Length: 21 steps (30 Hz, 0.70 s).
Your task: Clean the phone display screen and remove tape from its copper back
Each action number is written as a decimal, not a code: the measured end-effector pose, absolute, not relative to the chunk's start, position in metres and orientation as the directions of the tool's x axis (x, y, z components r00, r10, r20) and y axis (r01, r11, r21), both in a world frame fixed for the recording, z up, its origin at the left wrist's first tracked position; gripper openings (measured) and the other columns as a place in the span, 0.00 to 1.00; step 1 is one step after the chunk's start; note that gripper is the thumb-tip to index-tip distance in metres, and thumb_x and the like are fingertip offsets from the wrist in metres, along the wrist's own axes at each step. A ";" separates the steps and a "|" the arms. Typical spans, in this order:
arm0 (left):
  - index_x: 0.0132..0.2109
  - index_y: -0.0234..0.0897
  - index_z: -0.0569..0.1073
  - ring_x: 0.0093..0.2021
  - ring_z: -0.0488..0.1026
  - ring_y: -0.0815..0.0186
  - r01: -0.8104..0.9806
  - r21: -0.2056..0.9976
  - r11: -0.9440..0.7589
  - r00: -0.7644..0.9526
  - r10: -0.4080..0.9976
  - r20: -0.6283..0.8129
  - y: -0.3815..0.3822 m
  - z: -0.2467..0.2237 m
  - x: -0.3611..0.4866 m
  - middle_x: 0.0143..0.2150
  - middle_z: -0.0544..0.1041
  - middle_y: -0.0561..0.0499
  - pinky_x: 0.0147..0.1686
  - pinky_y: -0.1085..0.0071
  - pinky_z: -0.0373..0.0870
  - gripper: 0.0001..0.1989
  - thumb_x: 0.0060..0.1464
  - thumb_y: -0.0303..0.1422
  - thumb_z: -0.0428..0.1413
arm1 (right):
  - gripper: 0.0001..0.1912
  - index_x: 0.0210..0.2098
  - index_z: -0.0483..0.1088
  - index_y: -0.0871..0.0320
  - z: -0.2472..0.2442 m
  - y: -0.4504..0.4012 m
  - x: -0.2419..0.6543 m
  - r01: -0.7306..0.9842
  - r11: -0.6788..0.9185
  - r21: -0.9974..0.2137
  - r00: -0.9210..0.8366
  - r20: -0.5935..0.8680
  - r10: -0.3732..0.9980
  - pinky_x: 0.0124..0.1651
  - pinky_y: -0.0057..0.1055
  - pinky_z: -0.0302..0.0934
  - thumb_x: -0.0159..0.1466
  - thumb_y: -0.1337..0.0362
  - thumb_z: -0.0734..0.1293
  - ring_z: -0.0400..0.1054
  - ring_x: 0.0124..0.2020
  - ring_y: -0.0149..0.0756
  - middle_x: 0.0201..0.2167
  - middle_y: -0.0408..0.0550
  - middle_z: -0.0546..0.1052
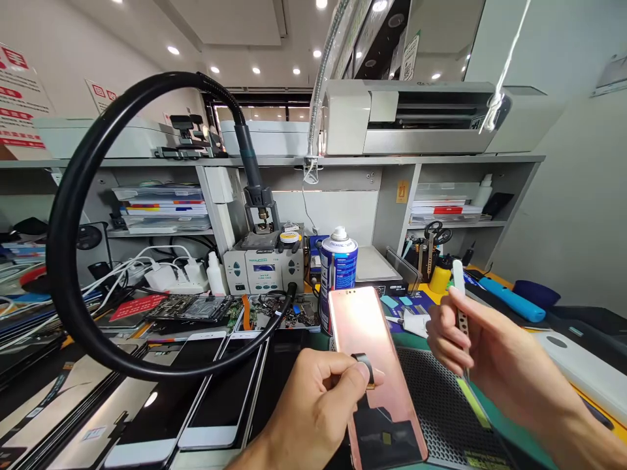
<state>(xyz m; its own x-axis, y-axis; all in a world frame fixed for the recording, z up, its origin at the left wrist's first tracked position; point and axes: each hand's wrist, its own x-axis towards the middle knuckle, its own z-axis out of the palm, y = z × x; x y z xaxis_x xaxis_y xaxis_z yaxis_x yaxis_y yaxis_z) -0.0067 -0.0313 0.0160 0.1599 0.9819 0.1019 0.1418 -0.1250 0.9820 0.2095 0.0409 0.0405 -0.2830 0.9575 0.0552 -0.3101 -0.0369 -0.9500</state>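
Note:
My left hand [326,398] is closed, its thumb and fingers pinching a black flex cable [362,362]. This cable lies over the back of a copper-pink phone screen panel [360,320], which slants upright and has a black sheet across its lower part. To the right, my right hand [484,343] is wrapped around slim tweezers [459,287], with the white rounded end pointing up and a holed metal grip between the fingers. Their lower tip is partly hidden by the hand. The tweezers are apart from the panel.
A black perforated plate [441,398] lies behind the panel. Several phone screens [215,391] lie at left under a thick black hose [73,274]. A blue spray can [339,261], a grey soldering station [264,267] and circuit boards [189,307] stand behind.

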 end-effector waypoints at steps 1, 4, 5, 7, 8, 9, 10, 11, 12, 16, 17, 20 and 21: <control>0.25 0.33 0.78 0.27 0.61 0.66 0.147 0.980 -0.136 0.157 0.981 0.113 -0.031 0.015 -0.007 0.20 0.63 0.53 0.32 0.70 0.64 0.24 0.58 0.46 0.51 | 0.25 0.19 0.68 0.57 0.041 0.041 0.210 -0.326 -0.008 -0.945 -0.261 0.082 0.962 0.24 0.31 0.61 0.64 0.46 0.65 0.57 0.21 0.32 0.19 0.43 0.61; 0.24 0.33 0.78 0.28 0.65 0.65 0.155 0.974 -0.167 0.164 0.976 0.141 -0.032 0.011 -0.005 0.20 0.68 0.52 0.37 0.68 0.68 0.24 0.58 0.46 0.51 | 0.25 0.19 0.69 0.57 0.037 0.042 0.207 -0.354 0.028 -0.935 -0.204 0.106 0.973 0.27 0.30 0.62 0.63 0.47 0.66 0.57 0.24 0.33 0.22 0.45 0.64; 0.24 0.33 0.79 0.29 0.66 0.65 0.160 0.971 -0.178 0.167 0.974 0.151 -0.032 0.009 -0.005 0.21 0.69 0.52 0.38 0.68 0.68 0.24 0.58 0.45 0.52 | 0.24 0.19 0.69 0.57 0.036 0.042 0.206 -0.366 0.005 -0.931 -0.208 0.087 0.974 0.24 0.29 0.59 0.63 0.46 0.67 0.54 0.22 0.31 0.21 0.43 0.63; 0.24 0.33 0.80 0.29 0.68 0.64 0.189 0.963 -0.191 0.167 0.973 0.161 -0.034 0.006 -0.006 0.22 0.71 0.50 0.37 0.68 0.68 0.24 0.58 0.44 0.52 | 0.26 0.19 0.67 0.58 0.033 0.044 0.204 -0.375 -0.051 -0.926 -0.258 0.051 0.965 0.21 0.28 0.56 0.63 0.45 0.66 0.50 0.20 0.29 0.20 0.41 0.59; 0.24 0.32 0.80 0.29 0.68 0.64 0.208 0.959 -0.190 0.167 0.973 0.156 -0.035 0.004 -0.007 0.21 0.71 0.50 0.35 0.69 0.67 0.23 0.57 0.43 0.52 | 0.27 0.18 0.66 0.58 0.032 0.046 0.204 -0.366 -0.068 -0.928 -0.292 0.045 0.955 0.22 0.28 0.56 0.64 0.45 0.65 0.52 0.20 0.30 0.19 0.41 0.59; 0.25 0.32 0.81 0.27 0.67 0.65 0.223 0.957 -0.187 0.168 0.974 0.151 -0.037 0.002 -0.008 0.20 0.71 0.50 0.32 0.71 0.65 0.22 0.57 0.42 0.52 | 0.27 0.19 0.66 0.58 0.031 0.048 0.203 -0.352 -0.070 -0.933 -0.316 0.048 0.947 0.23 0.29 0.58 0.64 0.45 0.64 0.54 0.21 0.31 0.20 0.41 0.60; 0.26 0.32 0.82 0.25 0.65 0.67 0.232 0.955 -0.184 0.176 0.974 0.144 -0.038 0.000 -0.009 0.20 0.70 0.50 0.29 0.72 0.62 0.21 0.56 0.40 0.52 | 0.26 0.20 0.67 0.58 0.031 0.050 0.203 -0.336 -0.064 -0.940 -0.333 0.056 0.941 0.26 0.30 0.61 0.65 0.45 0.64 0.57 0.22 0.32 0.21 0.42 0.62; 0.27 0.31 0.83 0.23 0.64 0.68 0.230 0.956 -0.182 0.195 0.971 0.138 -0.039 -0.002 -0.009 0.19 0.70 0.50 0.25 0.73 0.59 0.19 0.55 0.38 0.52 | 0.24 0.22 0.69 0.58 0.031 0.053 0.203 -0.314 -0.053 -0.948 -0.340 0.060 0.939 0.28 0.31 0.63 0.65 0.45 0.65 0.60 0.24 0.32 0.22 0.43 0.64; 0.28 0.31 0.83 0.22 0.62 0.69 0.222 0.957 -0.186 0.221 0.966 0.136 -0.040 -0.005 -0.008 0.19 0.70 0.50 0.23 0.74 0.56 0.18 0.54 0.36 0.51 | 0.22 0.26 0.71 0.58 0.031 0.056 0.204 -0.290 -0.039 -0.956 -0.332 0.062 0.941 0.28 0.31 0.63 0.63 0.45 0.66 0.60 0.24 0.32 0.23 0.42 0.65; 0.23 0.31 0.82 0.18 0.59 0.72 0.188 0.950 -0.251 0.344 0.922 0.176 -0.039 -0.015 0.000 0.15 0.65 0.52 0.18 0.74 0.50 0.17 0.47 0.34 0.52 | 0.23 0.38 0.73 0.59 0.029 0.067 0.207 -0.185 0.033 -0.982 -0.225 0.075 0.971 0.18 0.22 0.47 0.57 0.44 0.72 0.46 0.18 0.23 0.21 0.34 0.55; 0.22 0.31 0.82 0.17 0.58 0.72 0.184 0.943 -0.276 0.359 0.912 0.197 -0.039 -0.017 0.002 0.14 0.64 0.53 0.18 0.74 0.49 0.16 0.46 0.34 0.52 | 0.24 0.38 0.73 0.60 0.028 0.069 0.207 -0.159 0.044 -0.986 -0.204 0.077 0.976 0.18 0.21 0.41 0.57 0.44 0.72 0.42 0.17 0.22 0.20 0.33 0.52; 0.25 0.33 0.83 0.17 0.58 0.72 0.185 0.926 -0.329 0.392 0.889 0.237 -0.039 -0.024 0.005 0.14 0.63 0.54 0.18 0.74 0.52 0.16 0.46 0.36 0.54 | 0.25 0.35 0.72 0.62 0.025 0.074 0.204 -0.075 0.076 -0.994 -0.179 0.089 0.980 0.18 0.21 0.33 0.54 0.45 0.75 0.37 0.17 0.21 0.17 0.30 0.47; 0.25 0.33 0.83 0.18 0.59 0.72 0.191 0.922 -0.336 0.397 0.886 0.240 -0.040 -0.027 0.005 0.14 0.64 0.54 0.19 0.74 0.53 0.15 0.47 0.37 0.55 | 0.25 0.35 0.72 0.62 0.025 0.075 0.201 -0.049 0.091 -0.995 -0.178 0.099 0.979 0.19 0.22 0.32 0.53 0.46 0.75 0.36 0.17 0.21 0.17 0.29 0.46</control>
